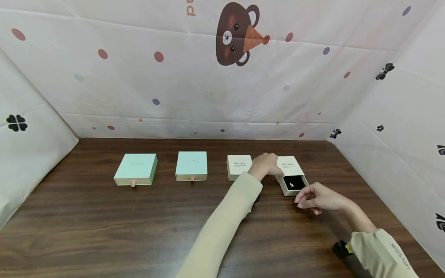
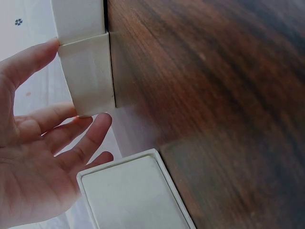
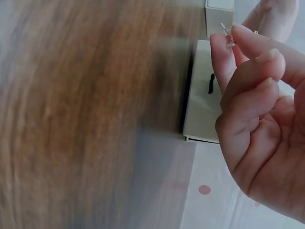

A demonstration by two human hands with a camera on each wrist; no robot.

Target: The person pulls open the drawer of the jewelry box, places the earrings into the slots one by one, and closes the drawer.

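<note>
A small white drawer box stands at the right of the table with its drawer pulled out towards me. On the drawer's black lining lies a small shiny earring. My left hand grips the box's sleeve between thumb and fingers. Just in front of the drawer, my right hand pinches a tiny metal earring between thumb and forefinger. The earring's thin post sticks up past the fingertips, and its other end is partly hidden.
A second white box stands just left of my left hand, closed. Farther left are two closed mint-green boxes, one nearer and one at the far left, each with a pull tab. White patterned cloth hangs behind the wooden table.
</note>
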